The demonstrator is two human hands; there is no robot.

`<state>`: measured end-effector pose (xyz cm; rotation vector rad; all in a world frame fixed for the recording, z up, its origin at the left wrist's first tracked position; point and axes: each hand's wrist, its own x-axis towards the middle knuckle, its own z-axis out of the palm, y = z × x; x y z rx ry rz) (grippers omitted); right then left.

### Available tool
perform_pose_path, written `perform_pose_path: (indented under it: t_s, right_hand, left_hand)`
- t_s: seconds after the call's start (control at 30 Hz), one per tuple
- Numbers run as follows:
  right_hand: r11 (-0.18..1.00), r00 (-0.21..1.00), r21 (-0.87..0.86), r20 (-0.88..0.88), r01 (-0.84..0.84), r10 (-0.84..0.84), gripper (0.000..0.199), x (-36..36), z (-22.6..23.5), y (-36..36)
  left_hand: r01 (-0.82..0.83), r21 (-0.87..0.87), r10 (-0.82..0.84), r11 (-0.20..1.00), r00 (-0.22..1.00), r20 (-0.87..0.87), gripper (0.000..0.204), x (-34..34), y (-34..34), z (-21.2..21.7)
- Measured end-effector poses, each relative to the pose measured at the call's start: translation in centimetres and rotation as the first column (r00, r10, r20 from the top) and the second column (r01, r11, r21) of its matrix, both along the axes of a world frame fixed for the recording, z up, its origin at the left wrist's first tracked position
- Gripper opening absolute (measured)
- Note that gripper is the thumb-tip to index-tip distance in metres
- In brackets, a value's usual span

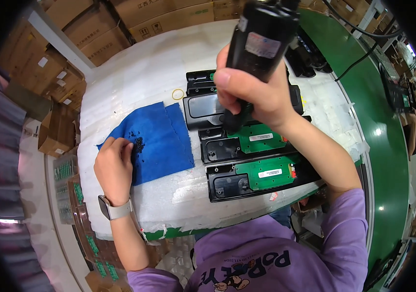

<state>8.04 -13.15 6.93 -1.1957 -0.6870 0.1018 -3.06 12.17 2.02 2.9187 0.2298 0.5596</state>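
My right hand [261, 95] is wrapped round a black electric screwdriver [247, 63], held upright with its tip down over a black plastic housing [217, 151]. A green circuit board [261, 141] is set in that housing. Whether the tip touches anything is hidden. My left hand [113, 168] rests at the left side of a blue cloth [166, 155], fingers curled and pressed together. Right beside its fingertips lies a small pile of tiny black screws [139, 145]. What the fingers pinch, if anything, cannot be made out.
Another housing with a green board [271, 173] lies nearest me, and a black cover [203, 107] lies farther back. A yellow rubber band [178, 94] is beyond the cloth. Cardboard boxes [169, 22] line the far edge. Black parts [305, 58] stand at the far right.
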Motion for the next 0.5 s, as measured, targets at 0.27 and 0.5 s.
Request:
perform_pose_path:
  t_s: [0.27, 0.5]
  right_hand:
    - [0.991, 0.992, -0.077, 0.054, -0.111, 0.116, 0.02, -0.1, 0.2, 0.7]
    - [0.978, 0.977, -0.095, 0.086, -0.185, 0.193, 0.017, -0.9, 0.7, -0.3]
  left_hand:
    - [0.055, -0.112, -0.044, 0.992, 0.994, 0.099, 0.006, 0.4, -0.1, -0.3]
    - [0.096, -0.539, -0.046, 0.837, 0.993, 0.105, 0.013, 1.1, -0.5, -1.2]
